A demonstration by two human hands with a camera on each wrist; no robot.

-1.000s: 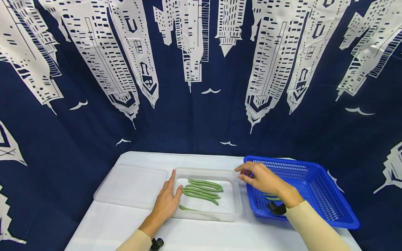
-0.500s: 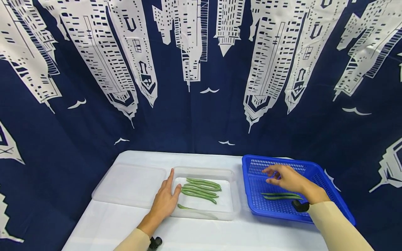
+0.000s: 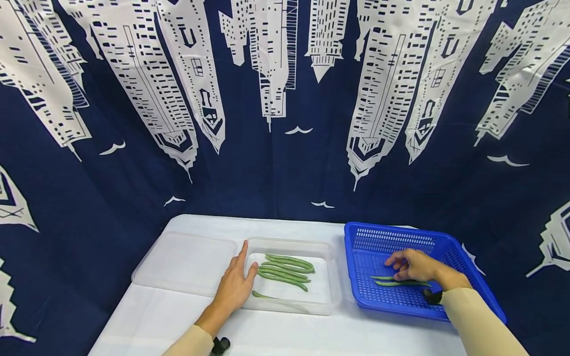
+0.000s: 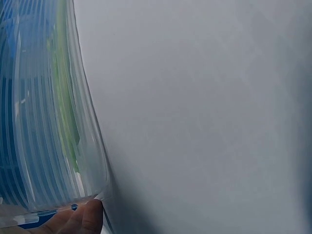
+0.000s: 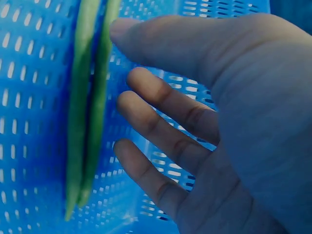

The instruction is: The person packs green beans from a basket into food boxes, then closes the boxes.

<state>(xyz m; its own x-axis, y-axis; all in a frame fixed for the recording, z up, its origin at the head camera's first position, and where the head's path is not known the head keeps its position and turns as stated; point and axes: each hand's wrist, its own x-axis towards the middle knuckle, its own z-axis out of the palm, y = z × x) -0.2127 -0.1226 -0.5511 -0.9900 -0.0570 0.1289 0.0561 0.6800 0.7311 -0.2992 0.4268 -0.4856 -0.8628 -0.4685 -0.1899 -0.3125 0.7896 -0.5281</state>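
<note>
Several green beans (image 3: pixel 285 269) lie side by side in a clear plastic container (image 3: pixel 335 296), with one more along its near wall. My left hand (image 3: pixel 234 287) rests at the container's left side, index finger straight along the rim. In the left wrist view, fingertips (image 4: pixel 92 217) touch the container's corner. My right hand (image 3: pixel 416 267) is down inside a blue basket (image 3: pixel 483 296), over two green beans (image 5: pixel 80 117). Its thumb (image 5: pixel 161 41) reaches to the edge of one bean in the right wrist view, and the other fingers are loosely bent beside them, holding nothing.
A translucent flat lid (image 3: pixel 184 264) lies left of the container on the white tabletop (image 3: pixel 276 336). Behind the table hangs a dark blue cloth (image 3: pixel 267 183) printed with white buildings. The basket stands right of the container, near the table's right edge.
My right hand has gone from the container's right rim rightward over the basket, then lowered to the two beans inside it. My left hand has stayed at the container.
</note>
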